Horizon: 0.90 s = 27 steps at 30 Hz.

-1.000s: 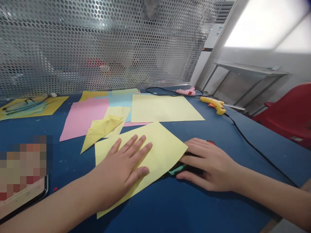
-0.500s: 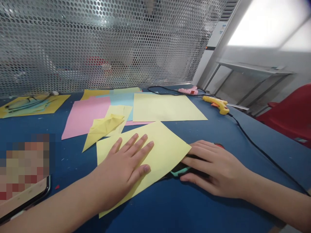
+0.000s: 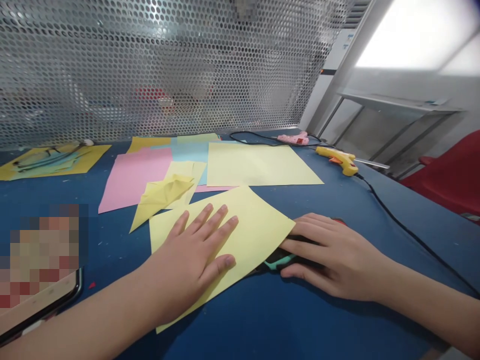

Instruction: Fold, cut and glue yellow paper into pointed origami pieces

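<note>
So, pale yellow sheet (image 3: 258,220) lies on blue table (image 3: 285,325), left hand (image 3: 187,265) flat on top, fingers spread wide. Right hand (image 3: 337,255) curves over dark thing with green edge (image 3: 281,262), right by sheet's right corner; can't really tell if fingers grip it, too much hidden. Table's holding plenty else: folded yellow piece (image 3: 161,194) overlapping pink paper (image 3: 137,175), mustard sheet (image 3: 96,157) far left with light-blue scraps on it, yellow glue gun (image 3: 339,159) near pink glue gun (image 3: 293,138) toward back right.
</note>
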Each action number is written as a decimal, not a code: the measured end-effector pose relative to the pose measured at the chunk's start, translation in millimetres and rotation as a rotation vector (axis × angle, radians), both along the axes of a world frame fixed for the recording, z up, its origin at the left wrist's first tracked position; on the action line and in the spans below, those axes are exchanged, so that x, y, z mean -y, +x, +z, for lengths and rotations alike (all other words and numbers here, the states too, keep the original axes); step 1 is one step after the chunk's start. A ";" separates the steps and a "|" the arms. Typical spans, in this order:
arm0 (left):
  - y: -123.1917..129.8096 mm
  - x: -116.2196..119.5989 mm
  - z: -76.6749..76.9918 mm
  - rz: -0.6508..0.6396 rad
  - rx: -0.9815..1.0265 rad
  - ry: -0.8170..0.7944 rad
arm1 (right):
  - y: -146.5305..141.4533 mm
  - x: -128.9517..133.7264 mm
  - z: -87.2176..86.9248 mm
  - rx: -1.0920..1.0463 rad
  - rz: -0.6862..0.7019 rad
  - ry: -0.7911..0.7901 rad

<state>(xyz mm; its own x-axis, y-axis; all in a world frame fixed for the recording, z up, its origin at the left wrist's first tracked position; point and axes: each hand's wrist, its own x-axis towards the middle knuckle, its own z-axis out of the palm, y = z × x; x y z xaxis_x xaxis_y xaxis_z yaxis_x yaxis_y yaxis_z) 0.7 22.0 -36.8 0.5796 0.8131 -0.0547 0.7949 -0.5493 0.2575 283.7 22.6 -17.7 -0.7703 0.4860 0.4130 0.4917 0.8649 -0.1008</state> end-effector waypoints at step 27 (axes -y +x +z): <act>2.3 0.6 2.4 -0.013 0.005 -0.019 | -0.7 -0.4 2.5 0.027 -0.002 0.043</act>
